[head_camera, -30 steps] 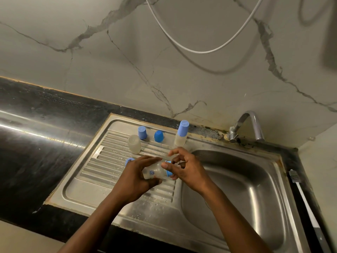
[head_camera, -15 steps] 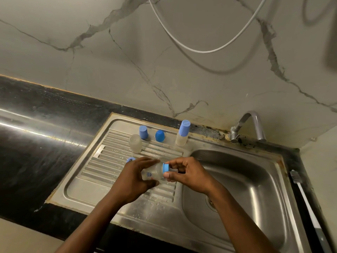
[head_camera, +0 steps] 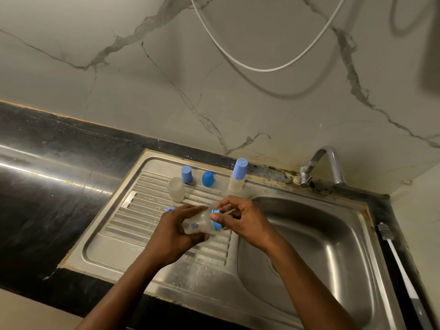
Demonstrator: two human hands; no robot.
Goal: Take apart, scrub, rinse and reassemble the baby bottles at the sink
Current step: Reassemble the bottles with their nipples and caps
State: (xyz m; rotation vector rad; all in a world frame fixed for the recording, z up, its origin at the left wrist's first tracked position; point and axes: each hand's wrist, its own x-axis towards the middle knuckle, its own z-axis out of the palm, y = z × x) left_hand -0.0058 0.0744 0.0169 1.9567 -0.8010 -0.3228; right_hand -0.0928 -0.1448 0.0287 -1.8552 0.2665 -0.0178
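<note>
Holding the small clear bottle [head_camera: 198, 225] sideways above the drainboard [head_camera: 142, 211] at frame centre, the person curls the left hand [head_camera: 173, 232] round its body, the right hand [head_camera: 241, 221] pinching the blue collar [head_camera: 217, 220] in its fingers [head_camera: 227, 203]; light, likely wet-slippery plastic.

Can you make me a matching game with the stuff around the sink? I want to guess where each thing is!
Things
1. brush
2. tap
3. tall blue cap
4. blue ring

Places
A. pinched by the right hand at the clear bottle's mouth
B. on top of the standing bottle at the back of the drainboard
C. lying on the counter right of the sink
D. at the sink's back edge

Pairs: 1-C, 2-D, 3-B, 4-A
</note>
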